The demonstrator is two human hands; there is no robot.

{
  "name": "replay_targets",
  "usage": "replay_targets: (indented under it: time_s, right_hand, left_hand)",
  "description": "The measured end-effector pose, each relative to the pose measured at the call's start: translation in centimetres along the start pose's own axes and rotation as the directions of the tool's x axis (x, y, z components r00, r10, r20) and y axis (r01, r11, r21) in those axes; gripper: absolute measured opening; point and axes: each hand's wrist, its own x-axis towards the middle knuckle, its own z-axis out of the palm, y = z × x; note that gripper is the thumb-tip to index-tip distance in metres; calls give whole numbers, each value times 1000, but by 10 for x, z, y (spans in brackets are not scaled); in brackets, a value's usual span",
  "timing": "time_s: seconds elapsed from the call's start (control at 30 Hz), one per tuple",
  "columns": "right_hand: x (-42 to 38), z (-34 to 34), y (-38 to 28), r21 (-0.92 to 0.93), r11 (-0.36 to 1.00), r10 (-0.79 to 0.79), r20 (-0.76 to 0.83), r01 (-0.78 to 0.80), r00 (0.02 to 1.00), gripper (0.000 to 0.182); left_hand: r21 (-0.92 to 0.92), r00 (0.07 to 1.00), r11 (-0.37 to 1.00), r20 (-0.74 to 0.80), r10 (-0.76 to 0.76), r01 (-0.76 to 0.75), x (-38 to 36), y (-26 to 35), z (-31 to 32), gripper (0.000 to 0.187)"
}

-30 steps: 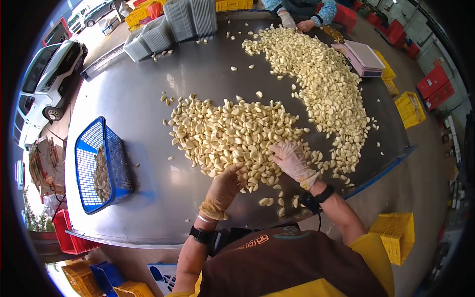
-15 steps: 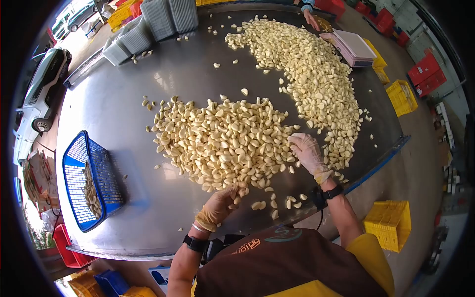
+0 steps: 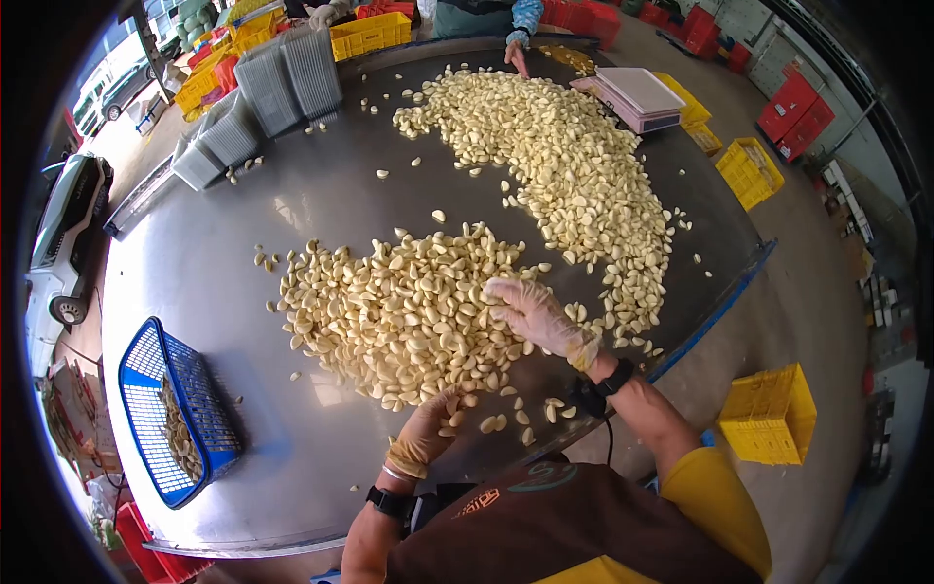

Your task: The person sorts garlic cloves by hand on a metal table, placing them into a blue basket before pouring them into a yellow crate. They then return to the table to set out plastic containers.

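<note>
Left hand: gloved (image 3: pixel 425 428), at the near edge of the near pile, fingers curled round a few cloves (image 3: pixel 454 419); same spot on the pile as half a second ago.
Right hand: gloved (image 3: pixel 538 319), was off the pile's right edge, now back over its right side; fingers extended, can't tell if anything is under the fingertips.
Near pile: garlic cloves (image 3: pixel 389 311), ahead of the left hand, left of the right.
Far pile: more cloves (image 3: pixel 574 185), beyond the right hand.
Basket: blue (image 3: pixel 206 414), well left of the left hand, unmoved.
Scale: pink (image 3: pixel 637 95), beyond the right hand, past the far pile.
Co-worker: bare hand (image 3: pixel 516 58), now at the far pile's far edge.
</note>
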Motion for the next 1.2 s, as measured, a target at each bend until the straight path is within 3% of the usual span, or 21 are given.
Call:
replay_targets:
  time_s: [0.07, 0.1, 0.17, 0.2, 0.23, 0.27, 0.47, 0.53, 0.57, 0.67, 0.73, 0.77, 0.83, 0.87, 0.9, 0.93, 0.97, 1.0, 1.07, 1.13, 1.2]
  right_hand:
    - [16, -7, 30, -247, 969, -31, -107, 3, 994, 26]
    - [19, -17, 41, -272, 960, 33, -126, -67, 992, 20]
    - [14, -30, 95, -151, 964, 150, -366, -218, 918, 15]
    - [6, -41, 128, -206, 909, 243, -446, -363, 862, 14]
    - [0, -61, 140, -305, 852, 266, -446, -425, 854, 14]
    - [-12, -67, 175, -271, 863, 293, -420, -426, 859, 17]
    - [-20, -86, 187, -394, 740, 448, -315, -545, 837, 20]
    - [-19, -83, 192, -581, 691, 300, -310, -430, 902, 17]
    - [-14, -82, 197, -580, 694, 296, -310, -427, 903, 17]
    - [-3, -87, 178, -780, 540, 312, -163, -316, 936, 14]
    - [4, -94, 164, -669, 629, 396, -162, -395, 904, 13]
    - [5, -92, 154, -669, 631, 388, -167, -393, 906, 13]
    - [-1, -77, 110, -105, 889, 408, -261, -446, 875, 13]
    - [1, -69, 69, -119, 928, 331, -176, -353, 927, 11]
    - [0, -62, 27, -72, 938, 343, 29, -340, 939, 10]
    - [-2, -51, -4, -128, 990, 77, 149, -58, 986, 11]
    - [-4, -41, -31, -2, 994, 104, 379, -112, 920, 15]
    - [-14, -23, -40, 91, 995, 10, 364, -46, 931, 19]
    - [-4, -28, -46, 44, 997, -73, 313, 63, 947, 24]
    - [-1, -32, 11, -123, 991, -40, 72, 49, 997, 31]
    - [-6, -48, 76, -482, 876, 50, 61, -15, 997, 38]
  left_hand:
    - [-6, 998, 1000, -70, 0, -1, -6, -2, 6, 29]
    - [-7, 997, 1000, -78, 18, -19, -7, -1, 6, 29]
    - [-6, 996, 999, -83, 41, -41, -7, 1, 5, 28]
    - [-16, 996, 999, -79, 49, -51, -7, 1, 2, 28]
    - [-27, 995, 998, -75, 59, -61, -5, 1, 0, 28]
    - [-31, 995, 998, -75, 59, -62, -3, 1, -1, 28]
    - [-11, 996, 999, -79, 47, -48, 0, 0, -4, 28]
    - [6, 987, 998, -152, 58, -58, -1, 1, 1, 27]
    - [8, 986, 998, -152, 64, -63, 0, 2, 2, 27]
    - [-12, 993, 997, -97, 68, -70, 1, -1, 8, 27]
    - [43, 992, 999, -119, 27, -22, 2, 0, 18, 24]
    - [45, 999, 999, -35, 26, -24, 1, 0, 12, 29]
    - [74, 997, 997, -70, 29, -23, -2, 6, 26, 32]
    - [99, 993, 995, -116, 17, -5, -4, 6, 32, 36]
    - [162, 994, 987, -104, 40, -22, -3, 5, 30, 41]
    - [164, 994, 986, -106, 33, -16, -1, 5, 35, 41]
    - [104, 993, 995, -114, 8, 4, 4, 7, 43, 41]
    - [49, 993, 999, -119, -14, 20, 8, 7, 51, 41]
    - [63, 979, 998, -203, 8, 5, 11, 0, 49, 34]
    - [-7, 999, 1000, -49, 8, -9, 9, -8, 15, 30]
    - [24, 996, 999, -74, 42, -41, -4, -9, 32, 27]
